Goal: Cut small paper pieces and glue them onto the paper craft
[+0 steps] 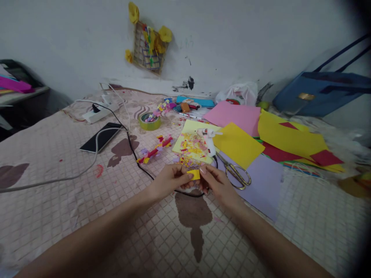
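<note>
A small yellow paper piece (193, 175) is pinched between both hands at the centre. My left hand (174, 177) grips its left end, thumb on top. The fingers of my right hand (213, 179) close on its right end. Just beyond the hands, a pale yellow sheet (189, 126) bears many small coloured paper scraps (193, 143) and a white glue gun (209, 139). Gold-handled scissors (237, 173) lie right of my right hand, partly on a lilac sheet (266, 185). A red stick with paper flowers (155, 150) lies beyond my left hand.
A black phone (101, 137), power strip (100, 112) and cables lie left. Green tape (150, 122) stands farther back. Yellow (239, 143), pink (234, 116) and red sheets spread right, near a blue bag (324, 92). A black cable passes beneath the hands.
</note>
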Tool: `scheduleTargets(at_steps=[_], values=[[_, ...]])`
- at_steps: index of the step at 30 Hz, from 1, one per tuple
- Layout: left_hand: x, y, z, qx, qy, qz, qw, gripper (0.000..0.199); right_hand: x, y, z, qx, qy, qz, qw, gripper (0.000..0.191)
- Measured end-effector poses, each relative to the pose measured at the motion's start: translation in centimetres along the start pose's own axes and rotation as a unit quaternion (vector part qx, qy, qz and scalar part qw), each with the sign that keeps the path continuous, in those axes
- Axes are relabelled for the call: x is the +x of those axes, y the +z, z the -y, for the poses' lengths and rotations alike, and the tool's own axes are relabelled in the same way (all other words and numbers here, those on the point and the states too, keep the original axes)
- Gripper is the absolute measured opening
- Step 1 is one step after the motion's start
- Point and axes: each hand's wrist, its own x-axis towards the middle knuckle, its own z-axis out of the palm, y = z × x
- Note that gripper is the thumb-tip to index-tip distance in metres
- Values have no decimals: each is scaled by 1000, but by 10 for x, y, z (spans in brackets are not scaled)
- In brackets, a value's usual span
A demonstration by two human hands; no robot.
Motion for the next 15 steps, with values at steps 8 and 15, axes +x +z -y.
scheduleTargets(at_steps=[8, 15], values=[[0, -1, 1, -15, -31, 7, 999, 26, 1, -1, 0, 0, 12, 23, 1000, 32], [-1, -3, -2, 42, -16, -2, 999, 30, 1, -2, 0, -37, -6, 15, 999, 30]])
